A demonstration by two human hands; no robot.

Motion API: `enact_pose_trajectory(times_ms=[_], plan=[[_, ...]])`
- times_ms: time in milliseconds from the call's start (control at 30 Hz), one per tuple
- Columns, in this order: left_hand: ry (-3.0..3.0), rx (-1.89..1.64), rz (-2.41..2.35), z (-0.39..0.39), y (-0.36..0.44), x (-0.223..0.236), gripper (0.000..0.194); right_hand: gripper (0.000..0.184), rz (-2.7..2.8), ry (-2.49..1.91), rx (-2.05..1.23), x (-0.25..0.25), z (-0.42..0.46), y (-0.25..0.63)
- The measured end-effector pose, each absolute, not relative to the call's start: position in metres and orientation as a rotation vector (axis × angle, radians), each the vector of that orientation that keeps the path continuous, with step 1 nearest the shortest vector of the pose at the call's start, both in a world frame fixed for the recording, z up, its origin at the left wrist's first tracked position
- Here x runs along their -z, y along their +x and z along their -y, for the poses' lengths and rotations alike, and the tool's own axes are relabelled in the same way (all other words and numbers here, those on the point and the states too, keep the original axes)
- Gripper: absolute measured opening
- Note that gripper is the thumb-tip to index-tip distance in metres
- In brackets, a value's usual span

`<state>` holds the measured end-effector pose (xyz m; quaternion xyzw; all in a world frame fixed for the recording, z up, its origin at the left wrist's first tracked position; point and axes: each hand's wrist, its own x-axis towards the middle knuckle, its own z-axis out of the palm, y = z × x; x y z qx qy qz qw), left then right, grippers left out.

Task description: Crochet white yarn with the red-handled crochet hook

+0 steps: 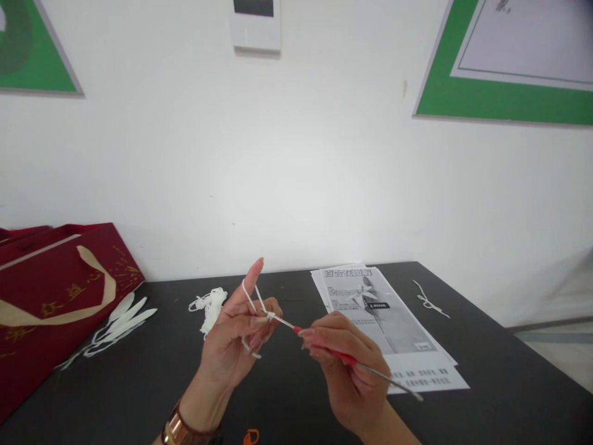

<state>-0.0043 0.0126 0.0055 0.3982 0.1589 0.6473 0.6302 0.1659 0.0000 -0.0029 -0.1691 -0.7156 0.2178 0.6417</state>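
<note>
My left hand (236,334) pinches a small knot of white yarn (270,316) between thumb and fingers. Its index finger points up with a strand looped around it, and a short tail hangs below the fingers. In my right hand (349,364) is a crochet hook (340,356) with a red grip and metal shaft. The hook's tip meets the yarn at the left fingertips; whether it passes through a loop is too small to tell. A loose bundle of white yarn (213,309) lies on the table behind my left hand.
Printed sheets (398,343) lie at the right on the black table (278,411), with a short tied yarn piece (430,301) beyond. White crocheted petal-like pieces (121,320) rest by a red gift bag (60,290) at left. An orange stitch marker (251,437) is at the front edge.
</note>
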Motion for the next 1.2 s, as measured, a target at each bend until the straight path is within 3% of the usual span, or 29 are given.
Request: enact_pose_trajectory(times_ms=[267,667,1200], plan=[[0.897,-1.438,-0.322,-0.013,-0.006,-0.004,0.066,0.014,1.4,-0.364,-0.857,0.003,-0.012,0.173],[0.795,-1.44,-0.337,-0.01,0.0,-0.013,0.061,0.011,1.217,-0.302,-1.124,-0.002,-0.016,0.175],[0.765,-1.476,-0.332,-0.009,0.015,-0.006,0.068,0.021,0.693,-0.484,-1.618,0.007,-0.027,0.149]])
